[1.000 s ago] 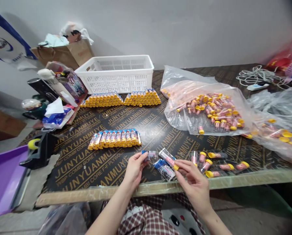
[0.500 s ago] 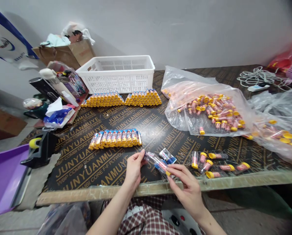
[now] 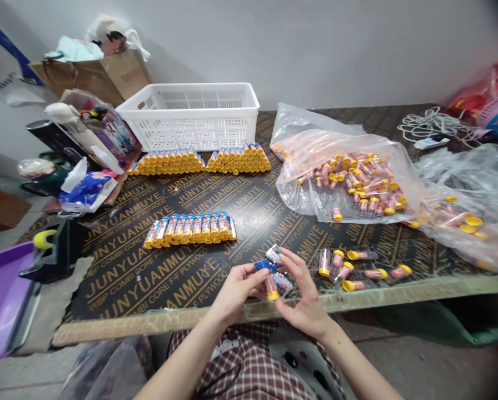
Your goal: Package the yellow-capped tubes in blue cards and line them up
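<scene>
Our left hand gripped a tube near the table's front edge; our right hand curved beside it, gripping or not we couldn't tell. Loose tubes lay rightward, wrapped tubes leftward, a bag beyond.

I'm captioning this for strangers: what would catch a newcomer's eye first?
Probably the bright white basket, at the back. Right of it, a clear bag bears heaped yellow-capped tubes. Near the front edge, one tube sits between left hand and right hand.
</scene>
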### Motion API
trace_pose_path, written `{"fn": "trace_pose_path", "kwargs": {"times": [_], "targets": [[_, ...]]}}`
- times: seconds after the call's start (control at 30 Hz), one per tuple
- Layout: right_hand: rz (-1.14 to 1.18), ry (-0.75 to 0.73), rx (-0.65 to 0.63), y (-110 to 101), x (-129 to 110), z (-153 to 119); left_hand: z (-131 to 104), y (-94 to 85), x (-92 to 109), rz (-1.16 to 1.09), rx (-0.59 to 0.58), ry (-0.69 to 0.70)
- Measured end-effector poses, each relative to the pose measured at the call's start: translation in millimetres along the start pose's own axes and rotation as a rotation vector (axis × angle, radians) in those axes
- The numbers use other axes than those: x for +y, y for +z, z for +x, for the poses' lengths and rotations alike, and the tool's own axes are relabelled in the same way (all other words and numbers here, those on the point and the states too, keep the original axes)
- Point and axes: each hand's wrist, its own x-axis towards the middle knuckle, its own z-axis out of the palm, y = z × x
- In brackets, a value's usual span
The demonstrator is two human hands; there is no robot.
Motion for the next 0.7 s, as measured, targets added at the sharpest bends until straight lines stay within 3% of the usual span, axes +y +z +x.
{"fn": "trace_pose_path", "kwargs": {"times": [0.23,0.7], "targets": [[0.122,-0.009,-0.190,-4.8,0.6,0.4,-4.9,8.0,-0.8,-0.019,-0.065,-0.071],[0.157,0.002,-0.124,1.2,-4.2,-3.3,-9.2,11.3,-2.0,-0.054,-0.051,-0.072]]}}
